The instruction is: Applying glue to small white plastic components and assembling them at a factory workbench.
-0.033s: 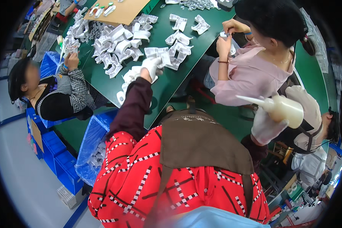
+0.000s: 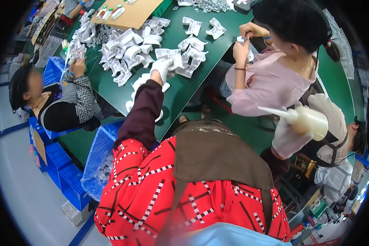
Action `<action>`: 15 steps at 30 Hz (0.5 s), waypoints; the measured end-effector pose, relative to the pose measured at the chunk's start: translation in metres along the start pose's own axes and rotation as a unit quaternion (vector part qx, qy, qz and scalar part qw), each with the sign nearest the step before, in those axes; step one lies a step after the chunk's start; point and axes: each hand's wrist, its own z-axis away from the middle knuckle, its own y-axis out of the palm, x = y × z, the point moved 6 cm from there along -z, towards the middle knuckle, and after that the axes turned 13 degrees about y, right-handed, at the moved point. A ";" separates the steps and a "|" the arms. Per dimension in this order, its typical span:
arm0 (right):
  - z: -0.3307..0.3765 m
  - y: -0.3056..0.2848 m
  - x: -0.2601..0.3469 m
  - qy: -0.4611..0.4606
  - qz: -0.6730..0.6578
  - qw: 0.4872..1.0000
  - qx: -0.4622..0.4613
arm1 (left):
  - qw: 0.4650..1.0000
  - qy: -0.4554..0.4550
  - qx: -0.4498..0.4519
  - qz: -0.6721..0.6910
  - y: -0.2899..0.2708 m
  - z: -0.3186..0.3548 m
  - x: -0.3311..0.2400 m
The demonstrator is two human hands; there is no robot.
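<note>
The gloved right hand (image 2: 289, 139) is wrapping closed around a squeeze bottle (image 2: 305, 119), holding it by its round cream body with the long tapered nozzle pointing away toward the left. The bottle is plain, pale and smooth, and is hanging in the air off the table, just in front of a seated person in a pink shirt (image 2: 270, 84).

The gloved left hand (image 2: 163, 67) is reaching far out on a dark maroon sleeve and is resting on a white part (image 2: 173, 55) lying on the green table (image 2: 180, 92); whether its fingers are closing on that part is not clear. The part is a bent, flat white moulding, one among many alike.

Beyond the left hand a loose heap of the same parts (image 2: 127, 51) is spreading across the table, with a cardboard sheet (image 2: 133, 12) lying farther off. Nearer than the hand, bare green surface is running to the table's edge, which is slanting down toward the left. Left of that edge a second seated person in a checked shirt (image 2: 80, 98) is working, and below, blue crates (image 2: 63, 172) and a blue-lined bin (image 2: 100, 158) are standing on the grey floor.
</note>
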 end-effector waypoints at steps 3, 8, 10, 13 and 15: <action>-0.010 -0.007 0.020 0.041 -0.078 0.996 0.021 | 0.997 0.001 -0.076 -0.017 -0.008 -0.061 -0.006; -0.012 -0.025 0.068 -0.060 -0.058 0.997 -0.002 | 0.980 -0.074 -0.082 -0.164 -0.012 -0.139 0.000; -0.009 -0.032 0.081 -0.069 -0.073 0.995 -0.003 | 0.971 -0.101 -0.070 -0.206 -0.009 -0.158 0.001; -0.002 -0.047 0.096 -0.109 -0.033 0.990 -0.085 | 0.948 -0.107 -0.089 -0.286 -0.006 -0.174 -0.002; -0.005 -0.047 0.100 -0.102 -0.019 0.993 -0.050 | 0.912 -0.057 -0.067 -0.401 0.001 -0.184 -0.006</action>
